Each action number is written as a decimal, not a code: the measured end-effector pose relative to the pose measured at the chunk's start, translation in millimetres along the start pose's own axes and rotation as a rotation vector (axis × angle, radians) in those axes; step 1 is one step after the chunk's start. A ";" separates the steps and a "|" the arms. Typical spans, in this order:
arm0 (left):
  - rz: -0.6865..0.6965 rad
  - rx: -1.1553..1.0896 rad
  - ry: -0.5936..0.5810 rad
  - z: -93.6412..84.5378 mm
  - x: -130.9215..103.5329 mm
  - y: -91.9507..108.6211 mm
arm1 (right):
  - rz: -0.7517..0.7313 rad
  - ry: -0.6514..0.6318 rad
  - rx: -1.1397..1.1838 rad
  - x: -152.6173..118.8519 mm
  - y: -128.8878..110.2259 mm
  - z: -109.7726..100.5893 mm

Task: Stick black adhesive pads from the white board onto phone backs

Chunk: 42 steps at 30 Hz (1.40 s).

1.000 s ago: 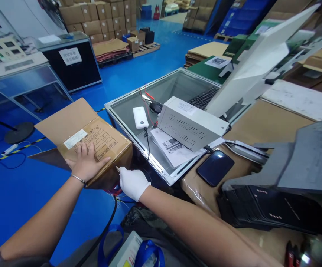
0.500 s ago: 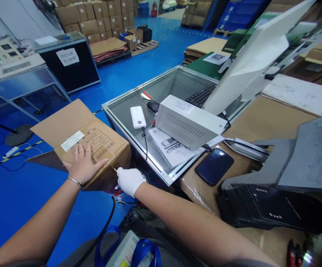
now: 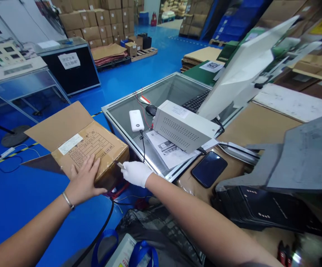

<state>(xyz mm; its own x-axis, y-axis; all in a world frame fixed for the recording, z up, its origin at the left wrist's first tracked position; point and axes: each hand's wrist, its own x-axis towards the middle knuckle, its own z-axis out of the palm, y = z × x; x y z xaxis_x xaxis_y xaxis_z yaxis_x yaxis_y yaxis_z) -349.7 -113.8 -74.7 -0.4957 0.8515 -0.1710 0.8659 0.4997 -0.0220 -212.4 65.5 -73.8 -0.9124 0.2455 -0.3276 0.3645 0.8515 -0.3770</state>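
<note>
- The carton (image 3: 105, 142) is coloured in brown, and it is printed with black characters and ruled lines.
- The label (image 3: 70, 144) is seen in white.
- The right hand (image 3: 135, 173) is covered in plain white.
- The floor (image 3: 41, 196) is coloured in strong blue, and it is crossed by yellow-and-black striped tape (image 3: 24, 149).
- The grey metal case (image 3: 181, 128) is patterned with rows of dark dots.
- The lanyard (image 3: 146, 254) is coloured in blue.
</note>
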 end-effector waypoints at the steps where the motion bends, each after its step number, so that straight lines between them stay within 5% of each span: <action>1: 0.047 0.025 0.021 2.2 -6.0 -1.6 | -0.006 0.040 0.000 -0.4 0.5 -7.0; 7: 0.331 0.024 0.046 2.7 -20.6 -29.7 | -0.097 0.178 -0.048 7.7 -14.1 -26.0; 13: 0.142 -0.016 0.213 17.8 -56.6 -2.5 | -0.148 0.125 -0.127 19.3 -23.4 -22.6; 22: 0.113 -0.026 0.218 17.6 -71.6 27.3 | -0.107 0.126 -0.172 20.4 -30.2 -17.6; 33: 0.183 0.090 -0.025 -8.2 -54.4 42.3 | -0.067 0.104 -0.159 9.7 -31.0 -11.5; 37: 0.230 0.125 -0.055 -2.5 -57.8 46.9 | -0.064 0.099 -0.147 8.2 -30.1 -10.1; 42: 0.119 0.082 -0.212 11.6 -58.2 46.8 | -0.084 0.101 -0.137 6.7 -28.7 -7.2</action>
<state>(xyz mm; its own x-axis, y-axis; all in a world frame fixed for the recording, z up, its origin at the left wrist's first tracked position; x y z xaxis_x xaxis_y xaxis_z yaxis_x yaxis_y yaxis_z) -279.5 -141.8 -77.2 -0.3728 0.8466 -0.3800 0.9240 0.3764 -0.0678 -230.3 46.0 -58.9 -0.9550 0.2108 -0.2085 0.2642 0.9243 -0.2754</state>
